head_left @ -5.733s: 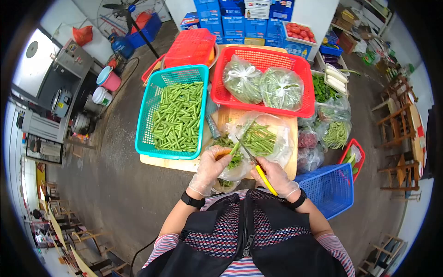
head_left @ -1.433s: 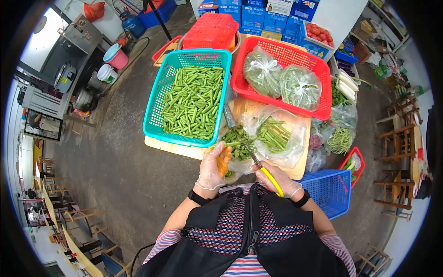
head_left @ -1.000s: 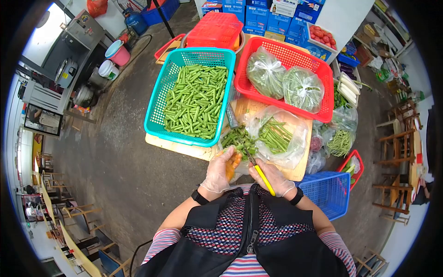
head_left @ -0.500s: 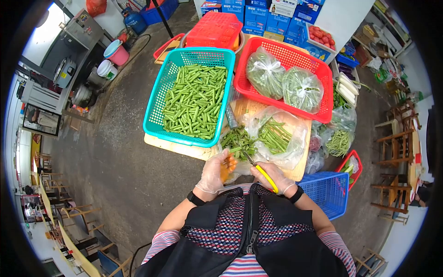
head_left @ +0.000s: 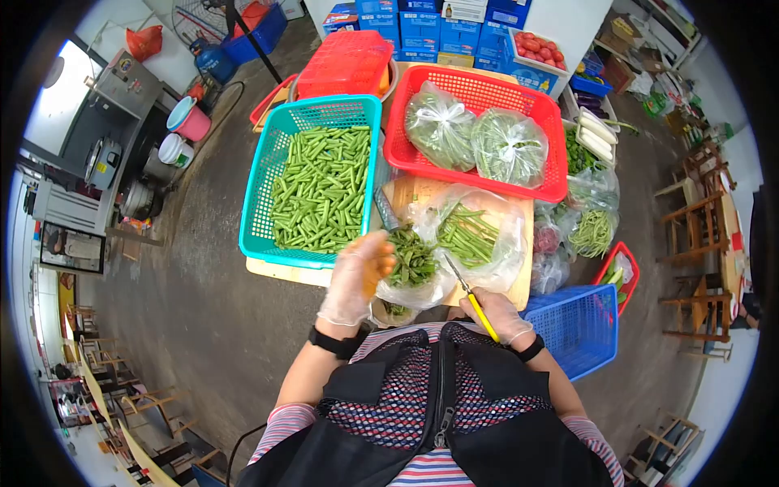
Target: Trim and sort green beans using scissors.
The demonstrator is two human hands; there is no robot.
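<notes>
Right hand [head_left: 499,315] is gripping the yellow-handled knife [head_left: 475,305], fist closed, blade pointing away from the body toward the open bag of beans [head_left: 466,235] just ahead. Gloved left hand [head_left: 355,277] is curling loosely; cannot tell what it is holding. It is hovering at the near rim of the teal basket [head_left: 258,195], cut beans [head_left: 320,191] piling within easy drop.
</notes>
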